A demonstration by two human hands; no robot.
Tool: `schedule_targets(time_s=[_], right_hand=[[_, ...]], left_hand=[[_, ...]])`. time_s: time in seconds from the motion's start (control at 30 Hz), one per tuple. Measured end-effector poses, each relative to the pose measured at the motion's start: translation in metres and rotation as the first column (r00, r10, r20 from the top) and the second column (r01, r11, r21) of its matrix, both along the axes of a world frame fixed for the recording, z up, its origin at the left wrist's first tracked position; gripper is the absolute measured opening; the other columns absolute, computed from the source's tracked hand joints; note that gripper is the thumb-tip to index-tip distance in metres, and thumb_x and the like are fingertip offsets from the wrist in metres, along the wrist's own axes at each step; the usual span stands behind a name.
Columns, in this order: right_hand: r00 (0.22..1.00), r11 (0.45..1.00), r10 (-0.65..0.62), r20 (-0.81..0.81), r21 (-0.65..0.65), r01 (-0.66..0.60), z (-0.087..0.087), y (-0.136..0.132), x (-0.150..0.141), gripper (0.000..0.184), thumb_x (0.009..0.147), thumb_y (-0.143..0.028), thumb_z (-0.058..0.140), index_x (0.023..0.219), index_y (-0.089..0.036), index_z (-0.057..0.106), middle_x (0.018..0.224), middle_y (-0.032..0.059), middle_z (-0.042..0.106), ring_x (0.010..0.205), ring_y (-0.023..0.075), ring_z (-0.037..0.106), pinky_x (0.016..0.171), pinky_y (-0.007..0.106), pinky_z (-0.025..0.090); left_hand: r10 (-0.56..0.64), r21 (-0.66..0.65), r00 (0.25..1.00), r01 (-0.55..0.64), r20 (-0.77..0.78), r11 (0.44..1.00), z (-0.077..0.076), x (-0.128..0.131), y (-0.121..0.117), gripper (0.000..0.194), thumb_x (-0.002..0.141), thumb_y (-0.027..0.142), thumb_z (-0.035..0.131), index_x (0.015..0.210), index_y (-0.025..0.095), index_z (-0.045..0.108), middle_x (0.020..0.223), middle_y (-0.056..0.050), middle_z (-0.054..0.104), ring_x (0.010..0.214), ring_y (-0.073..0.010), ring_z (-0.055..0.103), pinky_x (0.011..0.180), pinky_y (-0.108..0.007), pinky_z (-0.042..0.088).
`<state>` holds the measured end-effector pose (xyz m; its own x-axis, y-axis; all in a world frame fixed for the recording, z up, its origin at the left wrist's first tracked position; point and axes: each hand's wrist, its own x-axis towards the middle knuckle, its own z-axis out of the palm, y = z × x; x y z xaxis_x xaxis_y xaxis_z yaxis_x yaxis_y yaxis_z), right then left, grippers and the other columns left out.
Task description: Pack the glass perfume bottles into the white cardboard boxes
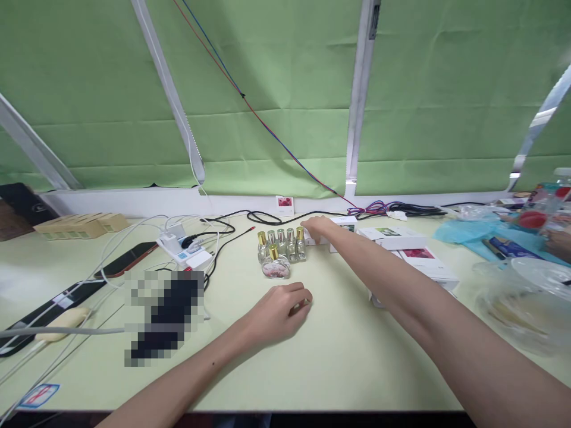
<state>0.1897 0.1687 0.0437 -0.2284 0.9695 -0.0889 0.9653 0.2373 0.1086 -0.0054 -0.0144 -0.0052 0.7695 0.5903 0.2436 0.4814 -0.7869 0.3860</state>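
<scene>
Reaching toward the back edge of the table (339,368), the right hand (319,227) has its fingers bent down just beside the right end of a row of small glass bottles (281,244) and a low white box (315,240); whether it grips either cannot be told. The left hand (285,304) rests nearer the front edge, its fingers loosely curled with a gap at the thumb, nothing visible in it. Five bottles stand upright in the row, the two end ones gold-capped, and an oval bottle (275,268) with a gold cap stands just in front of them. More white boxes (430,267) lie toward the right edge, partly behind the right forearm. Farther right are a blue plastic bag (457,235) and a clear plastic container (524,312). Toward the left edge lie a power strip (184,254) and a phone (127,259); a sticker (41,395) marks the front left corner.
</scene>
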Motion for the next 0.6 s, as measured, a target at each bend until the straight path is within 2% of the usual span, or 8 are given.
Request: schedule_targets(time_s=[0.17,0.27,0.4,0.43,0.5,0.6], right_hand=[[0.997,0.993,-0.056,-0.057,0.106,0.061,0.014,-0.006,0.001,0.084,0.069,-0.016,0.087,0.143,-0.018,0.046,0.143,0.0217,0.057,0.135,0.0349,0.053,0.108,0.047,0.044],[0.988,0.969,-0.058,-0.14,0.229,0.089,0.027,-0.015,0.002,0.085,0.082,-0.023,0.077,0.152,-0.014,0.03,0.148,0.025,0.05,0.139,0.0349,0.047,0.109,0.045,0.042],[0.971,0.919,-0.052,-0.234,0.369,0.138,0.043,-0.029,0.004,0.089,0.091,-0.032,0.066,0.157,-0.009,0.011,0.149,0.0255,0.046,0.137,0.0348,0.045,0.11,0.043,0.04],[0.964,0.897,-0.043,-0.263,0.414,0.153,0.046,-0.032,0.006,0.088,0.093,-0.033,0.063,0.158,-0.008,0.008,0.149,0.0249,0.045,0.137,0.0345,0.044,0.111,0.043,0.039],[0.926,0.818,0.034,-0.377,0.543,0.191,0.053,-0.04,0.009,0.09,0.091,-0.032,0.065,0.158,-0.007,0.011,0.148,0.0232,0.047,0.135,0.0336,0.045,0.112,0.041,0.038],[0.886,0.718,0.145,-0.44,0.663,0.212,0.062,-0.057,0.015,0.089,0.091,-0.03,0.065,0.158,-0.006,0.013,0.148,0.0228,0.046,0.136,0.0317,0.043,0.115,0.04,0.036]], left_hand=[[0.0,0.005,1.0,0.0,0.007,1.0,-0.001,0.0,0.0,0.019,0.093,0.014,0.05,0.088,0.019,0.068,0.084,-0.002,0.064,0.066,-0.0129,0.055,0.063,-0.027,0.042],[0.0,0.005,1.0,0.0,0.02,1.0,-0.002,0.0,0.001,0.019,0.094,0.014,0.051,0.088,0.019,0.068,0.083,-0.002,0.063,0.065,-0.0127,0.055,0.063,-0.027,0.042],[0.003,-0.002,1.0,-0.003,0.018,1.0,0.0,0.002,0.0,0.02,0.095,0.015,0.05,0.089,0.019,0.068,0.083,-0.002,0.063,0.066,-0.0126,0.055,0.064,-0.027,0.042],[0.005,-0.001,1.0,-0.005,0.017,1.0,0.001,0.003,-0.001,0.02,0.095,0.015,0.05,0.089,0.019,0.068,0.083,-0.002,0.063,0.066,-0.0125,0.055,0.064,-0.026,0.042],[0.013,0.002,1.0,-0.013,0.02,1.0,0.002,0.005,-0.002,0.02,0.096,0.017,0.05,0.088,0.019,0.068,0.082,-0.001,0.063,0.066,-0.012,0.055,0.062,-0.026,0.042],[0.027,0.009,0.998,-0.027,0.048,1.0,0.001,0.007,-0.002,0.021,0.098,0.02,0.05,0.088,0.019,0.069,0.08,-0.001,0.063,0.062,-0.0106,0.053,0.059,-0.025,0.04]])
